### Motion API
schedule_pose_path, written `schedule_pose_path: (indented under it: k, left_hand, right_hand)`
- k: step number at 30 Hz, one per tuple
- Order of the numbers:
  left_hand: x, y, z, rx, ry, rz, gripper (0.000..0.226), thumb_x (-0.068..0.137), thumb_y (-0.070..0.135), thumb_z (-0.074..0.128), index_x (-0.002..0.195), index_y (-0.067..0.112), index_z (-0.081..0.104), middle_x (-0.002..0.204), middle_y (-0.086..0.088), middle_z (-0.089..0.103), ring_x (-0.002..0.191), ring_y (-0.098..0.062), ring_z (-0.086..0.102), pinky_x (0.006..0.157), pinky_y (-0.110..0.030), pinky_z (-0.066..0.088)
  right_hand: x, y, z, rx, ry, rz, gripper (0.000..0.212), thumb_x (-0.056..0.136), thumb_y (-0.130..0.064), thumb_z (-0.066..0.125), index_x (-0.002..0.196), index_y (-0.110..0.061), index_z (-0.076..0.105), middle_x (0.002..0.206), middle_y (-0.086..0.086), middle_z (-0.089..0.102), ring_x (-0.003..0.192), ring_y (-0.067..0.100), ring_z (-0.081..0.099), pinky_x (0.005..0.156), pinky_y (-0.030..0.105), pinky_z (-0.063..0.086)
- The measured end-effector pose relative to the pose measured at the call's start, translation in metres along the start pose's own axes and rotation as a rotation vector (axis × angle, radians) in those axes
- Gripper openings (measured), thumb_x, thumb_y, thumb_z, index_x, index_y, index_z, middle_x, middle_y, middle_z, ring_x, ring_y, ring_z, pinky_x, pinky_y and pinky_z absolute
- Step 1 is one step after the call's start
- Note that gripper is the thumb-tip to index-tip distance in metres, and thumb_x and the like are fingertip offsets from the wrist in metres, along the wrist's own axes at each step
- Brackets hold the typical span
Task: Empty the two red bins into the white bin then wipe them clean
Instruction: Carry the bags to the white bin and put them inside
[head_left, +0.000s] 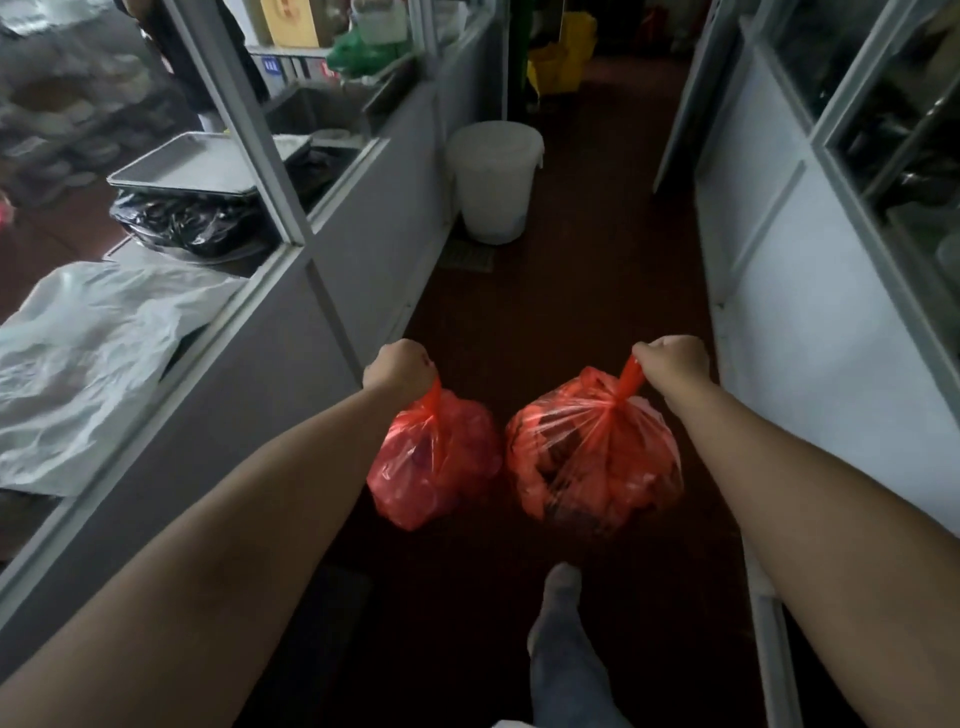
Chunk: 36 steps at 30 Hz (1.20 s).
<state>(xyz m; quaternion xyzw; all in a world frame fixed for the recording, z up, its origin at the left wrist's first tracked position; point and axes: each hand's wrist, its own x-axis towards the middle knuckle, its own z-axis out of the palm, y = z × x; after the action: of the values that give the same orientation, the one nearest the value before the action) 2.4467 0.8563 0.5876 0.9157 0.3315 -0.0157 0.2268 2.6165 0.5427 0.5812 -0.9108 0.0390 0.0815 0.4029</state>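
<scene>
Writing: small blue and red labels (271, 66) sit on a shelf edge at 11 o'clock, too blurred to read. No brand or lettering can be read on any bag or bin.

Containers:
- Left red bag (434, 462), at 6 o'clock low in the view. Translucent red film, neck gathered and twisted. The left grip (397, 364) is clenched round that neck, and the bag hangs clear of the floor (571, 291). Reddish lumps show through the film; what they are cannot be told.
- Right red bag (592, 457), just beside the first at its 3 o'clock, the two sides close or touching. The right grip (672, 358) is clenched round its twisted neck. It hangs fuller than the other, with dark matter showing through the film.
- White bin (493, 182), at 12 o'clock from both grips and well apart from them. It stands on the floor against the left partition. Its top looks closed by a white lid, and its contents are hidden.
- Yellow mop bucket (563, 57), beyond the bin at 12 o'clock, at the corridor's far end.
- Metal tray (182, 169), at 10 o'clock behind the glass, resting on a crumpled black bag (176, 221); the tray surface shows bare.
- Green bag (358, 52), at 11 o'clock on a ledge.
- White plastic sheet (88, 364), at 9 o'clock, lying crumpled behind the glass.

A foot (558, 608) in grey is on the floor at 6 o'clock.
</scene>
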Motion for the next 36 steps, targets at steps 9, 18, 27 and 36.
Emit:
schedule_pose_path:
  k: [9,18,27,36]
  left_hand:
    - [0.2,0.087,-0.002,0.007,-0.016,-0.114,0.019,0.088,0.021,0.059,0.071,0.025,0.066,0.082,0.001,0.067,0.075,-0.02,0.065,0.073,-0.039,0.06]
    - [0.392,0.162,0.001,-0.004,0.011,-0.12,0.021,0.088,0.024,0.058,0.099,0.019,0.075,0.1,-0.005,0.069,0.096,-0.03,0.067,0.087,-0.045,0.058]
    - [0.612,0.22,0.009,0.066,-0.139,-0.03,0.016,0.091,0.021,0.055,0.078,0.02,0.064,0.097,-0.005,0.069,0.086,-0.027,0.066,0.08,-0.037,0.058]
    - [0.8,0.296,-0.016,0.046,-0.105,-0.025,0.018,0.086,0.017,0.054,0.071,0.016,0.064,0.084,-0.007,0.07,0.072,-0.027,0.066,0.062,-0.034,0.054]
  right_hand:
    - [0.216,-0.079,0.032,-0.04,-0.169,0.007,0.021,0.083,-0.028,0.068,0.066,-0.016,0.068,0.066,-0.007,0.065,0.065,0.008,0.06,0.066,0.023,0.039]
    - [0.414,-0.149,0.051,-0.079,-0.125,0.001,0.022,0.088,-0.027,0.066,0.068,-0.017,0.067,0.081,0.0,0.068,0.08,0.02,0.063,0.074,0.023,0.042]
    - [0.602,-0.224,0.088,-0.144,-0.066,0.018,0.022,0.089,-0.027,0.065,0.09,-0.009,0.077,0.094,0.007,0.074,0.092,0.026,0.069,0.073,0.023,0.04]
    - [0.774,-0.294,0.11,-0.086,-0.024,0.033,0.028,0.085,-0.025,0.065,0.06,-0.014,0.061,0.068,0.004,0.063,0.076,0.026,0.063,0.07,0.03,0.046]
